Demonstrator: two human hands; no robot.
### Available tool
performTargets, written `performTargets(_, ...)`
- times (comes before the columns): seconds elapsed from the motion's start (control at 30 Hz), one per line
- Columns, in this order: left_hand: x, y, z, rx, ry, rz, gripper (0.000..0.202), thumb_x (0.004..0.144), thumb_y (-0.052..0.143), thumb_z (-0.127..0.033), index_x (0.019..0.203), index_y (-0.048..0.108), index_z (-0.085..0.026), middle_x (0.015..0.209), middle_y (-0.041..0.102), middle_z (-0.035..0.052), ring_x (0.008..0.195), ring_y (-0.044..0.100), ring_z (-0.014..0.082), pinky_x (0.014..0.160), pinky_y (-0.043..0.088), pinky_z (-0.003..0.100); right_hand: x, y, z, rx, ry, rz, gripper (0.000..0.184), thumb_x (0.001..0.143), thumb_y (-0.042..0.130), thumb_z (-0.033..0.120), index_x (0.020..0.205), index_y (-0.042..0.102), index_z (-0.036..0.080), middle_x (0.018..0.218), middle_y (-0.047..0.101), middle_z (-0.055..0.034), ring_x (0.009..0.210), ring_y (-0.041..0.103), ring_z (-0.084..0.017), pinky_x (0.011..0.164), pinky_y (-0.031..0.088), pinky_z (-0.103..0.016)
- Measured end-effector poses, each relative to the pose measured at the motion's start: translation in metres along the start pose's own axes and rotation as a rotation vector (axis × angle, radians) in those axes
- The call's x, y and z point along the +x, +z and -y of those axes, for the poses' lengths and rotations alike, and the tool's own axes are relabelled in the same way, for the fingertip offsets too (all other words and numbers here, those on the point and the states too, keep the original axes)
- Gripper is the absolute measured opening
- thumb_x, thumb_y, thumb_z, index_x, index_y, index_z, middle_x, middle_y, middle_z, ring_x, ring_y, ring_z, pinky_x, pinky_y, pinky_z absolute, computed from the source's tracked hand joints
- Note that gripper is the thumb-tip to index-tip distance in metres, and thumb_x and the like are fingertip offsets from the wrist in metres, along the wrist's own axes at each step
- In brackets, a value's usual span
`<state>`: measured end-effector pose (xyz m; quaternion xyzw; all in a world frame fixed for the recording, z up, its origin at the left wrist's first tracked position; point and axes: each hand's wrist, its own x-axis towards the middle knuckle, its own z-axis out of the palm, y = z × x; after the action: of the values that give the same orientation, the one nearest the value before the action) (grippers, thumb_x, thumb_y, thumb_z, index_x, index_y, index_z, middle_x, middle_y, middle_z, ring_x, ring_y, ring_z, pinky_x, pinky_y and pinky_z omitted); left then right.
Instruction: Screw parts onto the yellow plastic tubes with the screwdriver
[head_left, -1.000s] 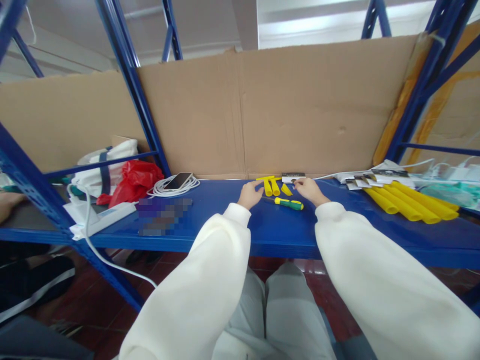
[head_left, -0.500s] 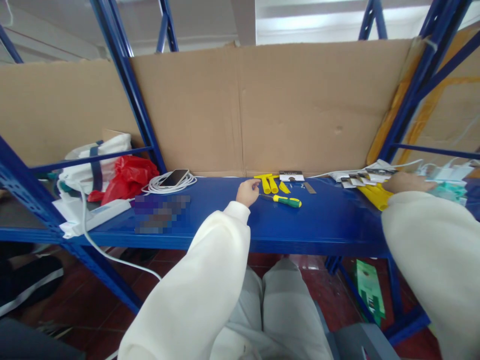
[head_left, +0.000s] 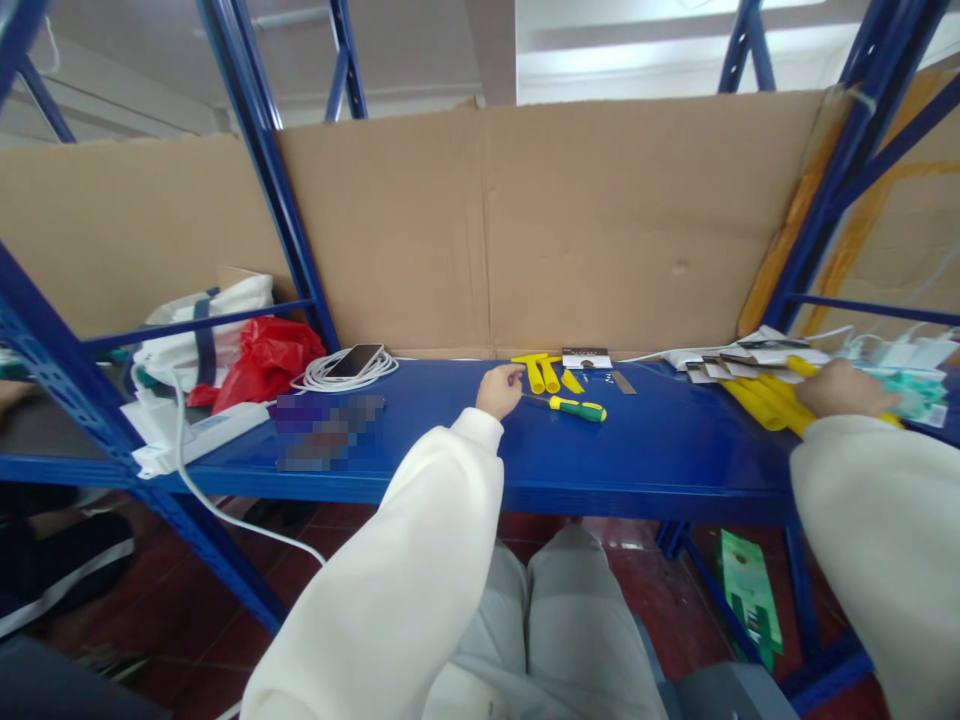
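Note:
My left hand rests on the blue shelf with thumb and fingers pinched together; anything between them is too small to make out. Just right of it lies a screwdriver with a green and yellow handle, its shaft pointing at my fingers. Behind are two yellow T-shaped plastic handles, a small yellow piece, a flat metal blade and a few tiny screws. Far right, my right hand is closed around a yellow plastic handle at a pile of yellow handles; its fingers are partly hidden.
A black-and-white card stands by the cardboard wall. More packets and teal bags lie right. Leftward are a phone on a coiled white cable, a power strip and a red bag.
My right hand has shifted a little right over the pile, and more yellow handles show on both sides of it. The left hand stays beside the screwdriver. The view tilts slightly.

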<state>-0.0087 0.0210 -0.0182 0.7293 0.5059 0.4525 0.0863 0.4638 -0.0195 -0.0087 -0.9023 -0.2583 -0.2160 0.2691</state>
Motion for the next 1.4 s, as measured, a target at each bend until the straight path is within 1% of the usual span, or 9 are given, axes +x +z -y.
performTargets(0.07,0.000,0.000,0.000,-0.017,-0.011,-0.020,0.038,0.081,0.059,-0.001,0.110,0.078,-0.016,0.101,0.080,0.0072,0.090,0.074,0.0179,0.094,0.056,0.028,-0.013,-0.023,0.018,0.068,0.054,0.081,0.044,0.086,0.060,0.021,0.129,0.062,0.011,0.121,0.066,-0.0320,0.118,0.062,-0.037,0.090,0.039,-0.051)
performTargets(0.13,0.001,0.001,-0.001,-0.044,-0.021,-0.049,0.035,0.083,0.062,-0.006,0.115,0.075,-0.015,0.101,0.079,0.0086,0.088,0.074,0.0186,0.092,0.057,0.030,-0.030,-0.045,0.042,0.149,-0.028,0.114,0.047,0.091,0.056,0.027,0.133,0.056,0.006,0.129,0.061,-0.0331,0.125,0.058,-0.037,0.091,0.041,-0.047)
performTargets(0.27,0.001,0.003,-0.001,-0.127,-0.020,-0.105,0.039,0.084,0.069,-0.018,0.124,0.069,-0.015,0.108,0.077,0.0110,0.093,0.074,0.0209,0.092,0.057,0.033,-0.075,-0.072,0.098,0.323,-0.232,0.164,0.040,0.093,0.052,0.024,0.130,0.055,0.010,0.126,0.065,-0.0271,0.120,0.061,-0.035,0.089,0.045,-0.041)
performTargets(0.43,0.000,0.005,-0.001,-0.237,0.037,-0.131,0.045,0.082,0.074,-0.022,0.125,0.066,-0.016,0.131,0.069,0.0148,0.119,0.067,0.0257,0.102,0.052,0.037,-0.149,-0.073,0.165,0.574,-0.626,0.272,0.043,0.090,0.053,0.024,0.132,0.052,0.014,0.118,0.071,-0.0191,0.105,0.067,-0.031,0.086,0.050,-0.039)
performTargets(0.6,0.002,0.004,-0.001,-0.314,0.016,-0.175,0.037,0.083,0.074,-0.022,0.118,0.069,-0.016,0.131,0.069,0.0146,0.126,0.063,0.0253,0.109,0.046,0.038,-0.207,-0.074,0.208,0.667,-0.825,0.383,0.045,0.089,0.056,0.026,0.133,0.051,0.019,0.117,0.073,-0.0140,0.103,0.069,-0.028,0.086,0.051,-0.036)
performTargets(0.8,0.008,0.003,0.001,-0.428,-0.071,-0.253,0.011,0.087,0.067,-0.020,0.094,0.074,-0.015,0.107,0.078,0.0100,0.106,0.071,0.0209,0.103,0.050,0.035,-0.231,-0.077,0.211,0.659,-0.882,0.402,0.045,0.093,0.051,0.022,0.138,0.048,0.016,0.128,0.068,-0.0194,0.113,0.067,-0.031,0.093,0.050,-0.040)
performTargets(1.0,0.011,0.002,0.004,-0.517,-0.107,-0.277,0.007,0.082,0.070,-0.016,0.086,0.076,-0.016,0.102,0.079,0.0085,0.106,0.072,0.0206,0.106,0.050,0.037,-0.235,-0.071,0.201,0.672,-0.906,0.386,0.051,0.094,0.051,0.025,0.144,0.045,0.016,0.129,0.068,-0.0191,0.115,0.067,-0.032,0.096,0.050,-0.042)
performTargets(1.23,0.009,0.000,-0.003,-0.748,-0.091,0.035,0.020,0.080,0.075,-0.022,0.099,0.079,-0.018,0.112,0.078,0.0058,0.115,0.070,0.0238,0.110,0.048,0.041,-0.237,-0.068,0.198,0.706,-0.934,0.355,0.059,0.092,0.051,0.024,0.150,0.040,0.016,0.127,0.068,-0.0190,0.113,0.067,-0.033,0.096,0.051,-0.044)
performTargets(1.4,0.007,0.000,-0.006,-0.806,-0.101,0.106,0.024,0.082,0.075,-0.026,0.104,0.078,-0.017,0.118,0.076,0.0081,0.123,0.066,0.0261,0.110,0.048,0.041,-0.236,-0.063,0.198,0.817,-0.983,0.354,0.069,0.089,0.054,0.023,0.155,0.036,0.019,0.121,0.071,-0.0150,0.109,0.068,-0.032,0.096,0.052,-0.046)
